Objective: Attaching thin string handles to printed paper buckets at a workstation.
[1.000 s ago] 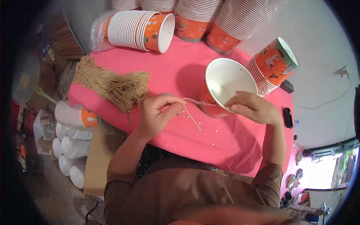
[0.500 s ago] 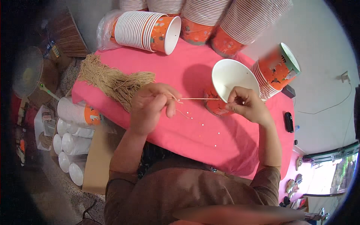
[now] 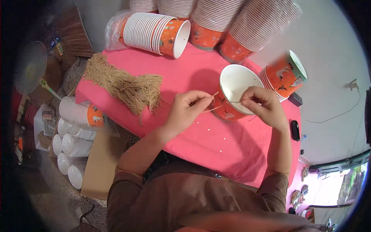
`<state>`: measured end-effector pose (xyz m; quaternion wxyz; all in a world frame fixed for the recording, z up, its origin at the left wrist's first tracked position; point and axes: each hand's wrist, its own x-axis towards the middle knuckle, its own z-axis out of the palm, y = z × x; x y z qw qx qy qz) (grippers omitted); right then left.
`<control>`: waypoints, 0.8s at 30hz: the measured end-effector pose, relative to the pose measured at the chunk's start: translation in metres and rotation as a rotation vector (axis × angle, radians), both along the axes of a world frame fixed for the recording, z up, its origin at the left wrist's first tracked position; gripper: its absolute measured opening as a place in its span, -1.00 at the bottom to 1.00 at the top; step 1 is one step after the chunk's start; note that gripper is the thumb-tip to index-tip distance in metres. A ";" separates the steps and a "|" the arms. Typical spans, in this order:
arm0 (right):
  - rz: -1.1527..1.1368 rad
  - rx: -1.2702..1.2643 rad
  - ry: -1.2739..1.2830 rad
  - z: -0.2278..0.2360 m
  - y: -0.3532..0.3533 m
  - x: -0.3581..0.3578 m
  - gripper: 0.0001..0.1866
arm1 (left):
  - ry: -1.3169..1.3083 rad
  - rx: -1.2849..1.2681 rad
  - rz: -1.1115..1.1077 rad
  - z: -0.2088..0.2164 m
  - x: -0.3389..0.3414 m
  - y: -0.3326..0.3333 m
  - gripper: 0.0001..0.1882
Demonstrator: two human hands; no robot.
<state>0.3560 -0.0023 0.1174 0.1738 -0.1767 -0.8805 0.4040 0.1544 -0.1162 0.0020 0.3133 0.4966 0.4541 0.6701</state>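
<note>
A paper bucket [image 3: 234,79], white inside and orange outside with printed figures, stands open on the pink cloth. Left of its near rim, my left hand [image 3: 189,109] pinches a tan string [image 3: 215,109] between thumb and fingertips; one end sticks up and a tail points toward the bucket. My right hand [image 3: 263,105] is closed in a pinch at the rim's near right side, with a short length of string [image 3: 235,102] reaching from its fingertips across the rim. Whether the string passes through the bucket wall is too small to tell. A bundle of tan strings [image 3: 129,87] lies left of my hands.
Nested orange buckets [image 3: 152,34] lie on their side at the back left, with tall wrapped stacks [image 3: 251,31] behind. Another stack [image 3: 284,75] leans at the right. Small white bits [image 3: 209,130] dot the pink cloth [image 3: 232,154]. A cardboard box [image 3: 104,162] holds white containers [image 3: 75,147].
My left hand has moved right, close to the bucket, and turned. The string that was stretched straight between both hands is no longer taut. My right hand has shifted slightly right.
</note>
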 end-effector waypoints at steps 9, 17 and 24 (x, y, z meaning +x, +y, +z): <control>0.206 0.307 -0.078 0.010 -0.003 -0.050 -0.90 | 0.028 0.030 -0.200 -0.004 0.017 0.016 -0.82; 0.024 0.643 0.117 -0.011 0.018 -0.037 -0.84 | -0.323 -0.150 -0.246 -0.004 0.012 0.015 -0.82; 0.115 0.700 0.055 -0.014 -0.003 -0.034 -0.86 | -0.272 -0.112 -0.261 -0.009 0.008 0.019 -0.82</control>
